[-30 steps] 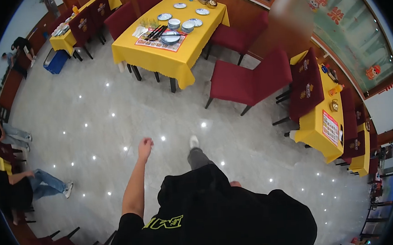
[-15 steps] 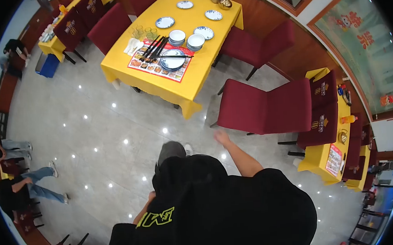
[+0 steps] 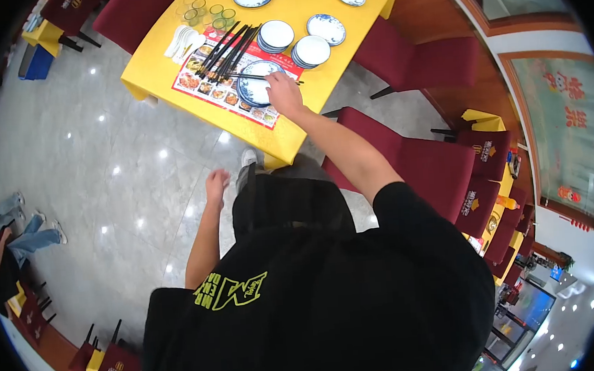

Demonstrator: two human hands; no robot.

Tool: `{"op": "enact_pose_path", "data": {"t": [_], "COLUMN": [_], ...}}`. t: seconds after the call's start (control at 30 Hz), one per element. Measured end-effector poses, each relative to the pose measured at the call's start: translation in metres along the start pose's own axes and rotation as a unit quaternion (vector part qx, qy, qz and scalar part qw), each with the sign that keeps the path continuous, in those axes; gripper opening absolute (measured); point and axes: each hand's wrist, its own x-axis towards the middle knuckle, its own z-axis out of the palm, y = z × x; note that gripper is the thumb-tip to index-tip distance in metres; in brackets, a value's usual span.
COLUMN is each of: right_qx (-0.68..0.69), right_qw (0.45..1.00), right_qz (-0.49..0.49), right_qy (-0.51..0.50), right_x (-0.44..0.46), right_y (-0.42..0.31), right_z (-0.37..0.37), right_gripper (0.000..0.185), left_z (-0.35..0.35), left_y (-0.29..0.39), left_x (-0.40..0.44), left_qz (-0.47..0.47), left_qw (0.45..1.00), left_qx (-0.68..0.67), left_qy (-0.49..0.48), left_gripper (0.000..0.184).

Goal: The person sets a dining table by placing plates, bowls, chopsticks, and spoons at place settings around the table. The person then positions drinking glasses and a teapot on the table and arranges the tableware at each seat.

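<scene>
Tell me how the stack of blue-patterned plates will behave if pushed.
The stack of blue-patterned plates looks like glossy ceramic, so probably slippery and breakable. Layered rims show, so it is likely heavy. The black chopsticks lying across its top could roll off.

Blue floral patterns ring round white plates [image 3: 326,30] | slim black chopsticks [image 3: 236,55] in solid tone | colourful dish photographs fill a rectangular red-and-white paper mat [image 3: 188,81] | bright yellow fabric tablecloth [image 3: 301,4] | maroon upholstered chair [image 3: 433,169] | yellow-green lettering marks a black short-sleeved shirt [image 3: 360,305]
</scene>
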Motion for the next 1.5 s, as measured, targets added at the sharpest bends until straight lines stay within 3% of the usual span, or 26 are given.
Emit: {"op": "enact_pose_path", "data": {"t": [0.07, 0.17, 0.27, 0.33, 0.47, 0.53, 0.6, 0.67, 0.73, 0.8, 0.87, 0.97, 1.03, 1.07, 1.13, 1.2, 1.3, 1.4, 1.5], "right_qx": [-0.031, -0.076, -0.082, -0.05, 0.067, 0.118, 0.283, 0.363, 0.411, 0.449, 0.505, 0.489, 0.491, 0.497, 0.49, 0.545, 0.443, 0.324, 0.204], "right_qw": [0.999, 0.988, 0.979, 0.962, 0.935, 0.929, 0.875, 0.767, 0.701, 0.685, 0.637, 0.694, 0.691, 0.685, 0.749, 0.727, 0.85, 0.906, 0.937], "right_qz": [-0.007, -0.028, -0.094, -0.082, -0.123, -0.097, -0.097, -0.092, -0.127, -0.09, 0.005, -0.019, 0.032, 0.078, 0.065, 0.148, 0.209, 0.27, 0.278], "right_qy": [-0.043, -0.129, -0.162, -0.256, -0.326, -0.338, -0.38, -0.522, -0.568, -0.567, -0.582, -0.528, -0.53, -0.527, -0.441, -0.391, -0.193, -0.046, -0.055], "right_x": [0.026, 0.047, 0.058, 0.072, 0.083, 0.087, 0.081, 0.086, 0.07, 0.06, 0.049, 0.05, 0.052, 0.055, 0.058, 0.067, 0.105, 0.164, 0.226], "right_y": [0.015, 0.037, 0.06, 0.072, 0.103, 0.104, 0.11, 0.113, 0.125, 0.147, 0.169, 0.204, 0.225, 0.236, 0.262, 0.296, 0.36, 0.444, 0.509], "right_z": [0.019, 0.035, 0.043, 0.037, 0.047, 0.025, 0.003, -0.042, -0.064, -0.084, -0.089, -0.114, -0.134, -0.14, -0.138, -0.14, -0.169, -0.17, -0.148], "right_gripper": [0.019, 0.014, 0.014, 0.015, 0.016, 0.012, 0.014, 0.02, 0.027, 0.036, 0.035, 0.025, 0.026, 0.026, 0.027, 0.024, 0.016, 0.02, 0.023], "left_z": [0.057, 0.111, 0.139, 0.157, 0.211, 0.255, 0.308, 0.36, 0.381, 0.393, 0.41, 0.433, 0.46, 0.471, 0.487, 0.495, 0.527, 0.554, 0.579], "left_y": [0.092, 0.153, 0.145, 0.123, 0.094, 0.111, 0.153, 0.194, 0.207, 0.205, 0.203, 0.21, 0.234, 0.245, 0.249, 0.254, 0.28, 0.285, 0.272], "left_x": [-0.007, -0.011, -0.002, 0.003, -0.007, -0.024, -0.042, -0.055, -0.06, -0.062, -0.061, -0.052, -0.052, -0.05, -0.027, 0.003, 0.023, 0.034, 0.053], "left_qz": [0.063, 0.124, 0.078, 0.062, 0.042, 0.042, 0.056, 0.102, 0.147, 0.121, 0.107, 0.099, 0.094, 0.087, 0.115, 0.14, 0.133, 0.126, 0.118], "left_qw": [0.998, 0.992, 0.997, 0.996, 0.987, 0.975, 0.959, 0.945, 0.929, 0.941, 0.935, 0.931, 0.934, 0.945, 0.957, 0.976, 0.991, 0.99, 0.985], "left_qx": [-0.024, -0.008, 0.027, 0.04, 0.027, -0.008, -0.072, -0.114, -0.155, -0.088, -0.144, -0.167, -0.178, -0.166, -0.17, -0.115, -0.003, 0.048, 0.085], "left_qy": [-0.017, -0.034, 0.01, 0.047, 0.15, 0.219, 0.268, 0.289, 0.303, 0.303, 0.306, 0.31, 0.295, 0.269, 0.204, 0.123, 0.01, -0.039, -0.092], "left_gripper": [0.034, 0.033, 0.033, 0.033, 0.027, 0.029, 0.032, 0.031, 0.03, 0.028, 0.027, 0.028, 0.028, 0.028, 0.026, 0.033, 0.038, 0.036, 0.031]}}
